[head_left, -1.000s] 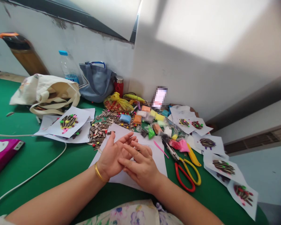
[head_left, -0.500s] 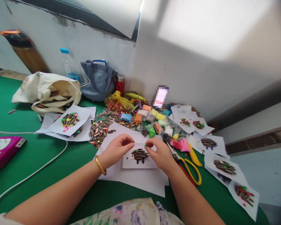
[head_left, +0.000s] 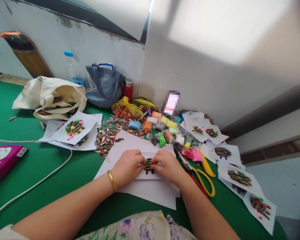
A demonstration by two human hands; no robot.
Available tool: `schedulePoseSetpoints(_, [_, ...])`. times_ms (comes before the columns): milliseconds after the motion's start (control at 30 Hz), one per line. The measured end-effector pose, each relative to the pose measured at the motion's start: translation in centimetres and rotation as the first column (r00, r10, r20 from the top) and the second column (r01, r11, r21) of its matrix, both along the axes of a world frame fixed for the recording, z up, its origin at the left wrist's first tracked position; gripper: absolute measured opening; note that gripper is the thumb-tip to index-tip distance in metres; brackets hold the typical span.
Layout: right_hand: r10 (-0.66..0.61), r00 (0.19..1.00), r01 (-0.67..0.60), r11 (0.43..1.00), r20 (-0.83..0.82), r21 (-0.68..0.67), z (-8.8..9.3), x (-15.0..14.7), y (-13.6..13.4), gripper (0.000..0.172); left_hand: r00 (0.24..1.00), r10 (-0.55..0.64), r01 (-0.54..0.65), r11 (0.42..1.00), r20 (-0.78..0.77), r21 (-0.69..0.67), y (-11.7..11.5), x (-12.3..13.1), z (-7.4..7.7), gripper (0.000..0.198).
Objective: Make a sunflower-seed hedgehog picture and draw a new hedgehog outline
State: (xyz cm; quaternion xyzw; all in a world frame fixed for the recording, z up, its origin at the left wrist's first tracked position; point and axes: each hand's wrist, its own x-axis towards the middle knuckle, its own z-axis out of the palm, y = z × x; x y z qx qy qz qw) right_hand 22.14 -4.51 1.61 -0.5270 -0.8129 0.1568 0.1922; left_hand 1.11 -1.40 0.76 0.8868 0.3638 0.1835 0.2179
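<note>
On a small white card [head_left: 140, 176] lies a hedgehog picture [head_left: 148, 165] made of striped sunflower seeds, with dark feet and a green dot on its back. My left hand [head_left: 131, 168] touches the hedgehog's left side, its fingertips pressed together and covering the head. From the other side, the closed thumb and fingers of my right hand [head_left: 168, 166] press at the hedgehog's back. A bit of green shows at those right fingertips, apparently a small clay ball. Larger white sheets [head_left: 150, 196] lie beneath the card.
Scissors [head_left: 203, 181] with yellow handles and a yellow cutter [head_left: 208, 165] lie right of my right hand. Loose sunflower seeds [head_left: 107, 136] and coloured clay packets [head_left: 147, 126] spread behind. Finished hedgehog cards [head_left: 240, 178] line the right edge; more papers [head_left: 90, 121] lie left. A white cable [head_left: 52, 173] crosses the left side.
Both hands have come down and closer together, from above the card onto the hedgehog. The green ball in my right fingers has moved down to the hedgehog's back.
</note>
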Motion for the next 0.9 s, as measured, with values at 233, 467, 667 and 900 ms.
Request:
schedulePoseSetpoints(233, [0.026,1.000,-0.026,1.000,-0.014,0.003,-0.4,-0.2,0.1,0.005,1.000,0.004,-0.004,1.000,-0.002,0.004,-0.1,0.0,-0.2,0.010])
schedulePoseSetpoints(467, [0.023,1.000,-0.022,1.000,-0.014,0.016,-0.7,-0.4,0.1,0.005,1.000,0.000,0.000,1.000,0.013,0.003,-0.1,0.0,-0.4,0.008])
schedulePoseSetpoints(667, [0.004,0.999,-0.005,1.000,-0.043,-0.003,-0.2,-0.2,0.1,0.008,1.000,0.009,-0.009,1.000,0.005,0.004,0.0,0.0,-0.2,0.009])
schedulePoseSetpoints(900, [-0.115,0.989,0.122,0.989,-0.093,0.077,-0.1,0.7,0.4,0.019,1.000,0.019,-0.019,1.000,-0.015,-0.001,0.2,0.0,0.2,0.008])
